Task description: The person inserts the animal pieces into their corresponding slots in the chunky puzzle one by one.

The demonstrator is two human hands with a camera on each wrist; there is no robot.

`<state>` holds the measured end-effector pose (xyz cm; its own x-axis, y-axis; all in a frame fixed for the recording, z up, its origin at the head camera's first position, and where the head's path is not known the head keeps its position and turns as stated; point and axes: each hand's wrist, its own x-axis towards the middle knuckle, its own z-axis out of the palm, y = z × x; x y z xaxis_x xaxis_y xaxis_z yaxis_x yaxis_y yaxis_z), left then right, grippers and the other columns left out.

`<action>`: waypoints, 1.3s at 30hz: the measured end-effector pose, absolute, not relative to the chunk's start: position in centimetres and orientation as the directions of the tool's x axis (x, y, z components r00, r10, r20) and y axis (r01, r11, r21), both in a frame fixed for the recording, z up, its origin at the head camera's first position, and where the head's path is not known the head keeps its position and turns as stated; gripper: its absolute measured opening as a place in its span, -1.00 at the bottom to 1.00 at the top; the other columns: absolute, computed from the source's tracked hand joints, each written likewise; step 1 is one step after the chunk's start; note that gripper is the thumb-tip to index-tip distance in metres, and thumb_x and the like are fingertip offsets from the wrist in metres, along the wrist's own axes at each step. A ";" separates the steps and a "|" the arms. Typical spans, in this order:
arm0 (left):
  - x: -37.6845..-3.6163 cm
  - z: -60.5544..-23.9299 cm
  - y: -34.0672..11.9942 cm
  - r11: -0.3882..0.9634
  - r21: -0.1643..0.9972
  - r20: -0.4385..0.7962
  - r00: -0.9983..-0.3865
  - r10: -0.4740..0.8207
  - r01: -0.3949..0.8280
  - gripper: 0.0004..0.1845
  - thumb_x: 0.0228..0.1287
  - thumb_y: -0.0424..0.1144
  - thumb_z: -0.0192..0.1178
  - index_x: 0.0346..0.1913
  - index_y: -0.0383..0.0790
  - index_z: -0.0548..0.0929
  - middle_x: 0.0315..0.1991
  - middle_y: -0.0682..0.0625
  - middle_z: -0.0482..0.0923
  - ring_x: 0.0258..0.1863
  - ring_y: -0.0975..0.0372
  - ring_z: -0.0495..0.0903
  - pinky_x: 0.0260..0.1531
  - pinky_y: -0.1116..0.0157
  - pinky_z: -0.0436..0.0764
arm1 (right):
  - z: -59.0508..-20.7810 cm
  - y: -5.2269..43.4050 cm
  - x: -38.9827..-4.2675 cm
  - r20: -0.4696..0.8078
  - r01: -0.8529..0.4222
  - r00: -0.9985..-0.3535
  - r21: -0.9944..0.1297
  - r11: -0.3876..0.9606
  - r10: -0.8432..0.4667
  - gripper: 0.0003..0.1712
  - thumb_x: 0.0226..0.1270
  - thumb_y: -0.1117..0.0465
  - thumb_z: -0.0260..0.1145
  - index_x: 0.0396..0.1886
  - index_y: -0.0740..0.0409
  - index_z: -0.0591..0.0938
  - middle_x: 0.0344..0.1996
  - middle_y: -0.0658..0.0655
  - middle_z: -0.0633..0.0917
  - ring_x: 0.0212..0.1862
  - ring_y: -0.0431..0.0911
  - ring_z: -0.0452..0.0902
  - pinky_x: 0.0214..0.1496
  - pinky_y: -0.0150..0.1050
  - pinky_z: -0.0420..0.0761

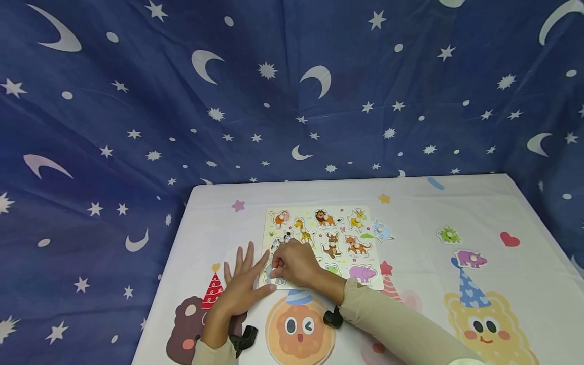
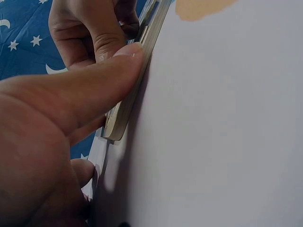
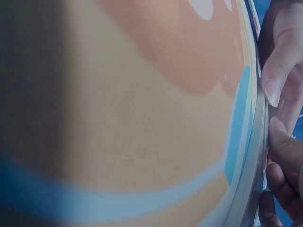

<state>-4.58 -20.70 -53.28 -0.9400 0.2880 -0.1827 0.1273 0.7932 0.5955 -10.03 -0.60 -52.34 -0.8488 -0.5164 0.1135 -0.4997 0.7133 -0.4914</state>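
Note:
A wooden puzzle board (image 1: 298, 210) with animal pictures lies on the table. At its lower left corner my right hand (image 1: 296, 263) is bent over a grey animal puzzle piece (image 1: 279, 281), its thumb and fingers pinching at the piece; the fingers hide most of it. My left hand (image 1: 244, 284) is beside the board's left edge with fingers spread. In the left wrist view, the left thumb (image 2: 113, 78) lies against the board's side edge (image 2: 124, 113), close to the right hand's fingers. A zebra (image 1: 277, 244) is partly covered by the right hand.
A blue animal piece (image 1: 381, 230) lies at the board's right edge. Farther right are a green piece (image 1: 449, 235) and a purple hippo piece (image 1: 472, 259). The white tablecloth (image 1: 214, 203) has printed cartoon figures; a blue starry curtain (image 1: 283, 132) hangs behind.

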 end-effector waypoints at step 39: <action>-4.5 -53.1 -20.5 0.788 0.608 -0.211 -0.938 0.273 0.093 -0.08 0.27 0.14 0.34 0.62 0.09 0.16 0.68 -0.17 -0.40 0.63 -0.18 -0.55 0.37 -0.38 -0.64 | -50.5 22.8 -13.0 0.140 -0.111 -0.990 -0.637 0.763 -0.027 -0.71 0.25 0.08 0.53 -0.14 0.15 0.80 -0.43 0.09 0.66 -0.38 -0.08 0.45 -0.35 -0.25 0.46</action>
